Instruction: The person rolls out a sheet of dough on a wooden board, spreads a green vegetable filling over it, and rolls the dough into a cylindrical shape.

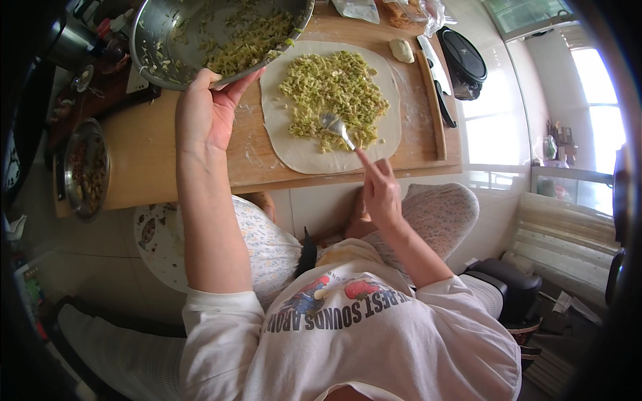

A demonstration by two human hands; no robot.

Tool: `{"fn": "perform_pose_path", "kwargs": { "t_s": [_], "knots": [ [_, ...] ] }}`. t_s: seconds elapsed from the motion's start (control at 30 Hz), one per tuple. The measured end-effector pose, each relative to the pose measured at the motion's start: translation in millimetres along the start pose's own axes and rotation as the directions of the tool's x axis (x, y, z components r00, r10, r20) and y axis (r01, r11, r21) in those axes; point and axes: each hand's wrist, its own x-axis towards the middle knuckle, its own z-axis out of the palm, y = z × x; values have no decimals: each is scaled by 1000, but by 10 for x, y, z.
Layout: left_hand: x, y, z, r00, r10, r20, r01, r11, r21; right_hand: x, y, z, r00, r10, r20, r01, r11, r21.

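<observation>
My left hand [213,110] grips the rim of a stainless steel bowl [170,35], held tilted over the board's left side. Shredded green filling [251,47] clings inside it. In my right hand [381,188] is a metal spoon [335,124], its bowl resting at the lower edge of the chopped filling [333,92]. That filling lies in a wide layer over the middle of a thin rolled dough sheet [278,143], with a bare dough border around it. The sheet lies flat on a floured wooden board [246,145].
A dough ball [402,50], a rolling pin [431,100] and a knife [441,85] lie along the board's right side. Beyond them stands a black-lidded container [462,55]. A metal dish of food pieces [86,170] sits far left. Plastic bags [426,12] lie at the back.
</observation>
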Motion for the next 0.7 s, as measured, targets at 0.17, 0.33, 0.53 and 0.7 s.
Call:
{"fn": "perform_pose_path", "kwargs": {
  "t_s": [0.17,0.33,0.53,0.7],
  "knots": [
    [-14,15,20,999,-3,-54,1,999,-51,385,-33,48,987,155,-38,-155,988,-3],
    [14,6,7,999,-4,-32,3,999,-39,86,-217,210,998,-53,29,52,999,13],
    [14,18,-22,1000,5,-18,-5,1000,15,0,3,-96,999,-21,36,25,991,-131],
    [10,16,-24,999,8,-38,-10,999,-42,-35,240,-260,996,11,-89,-27,984,-176]
  ]
}}
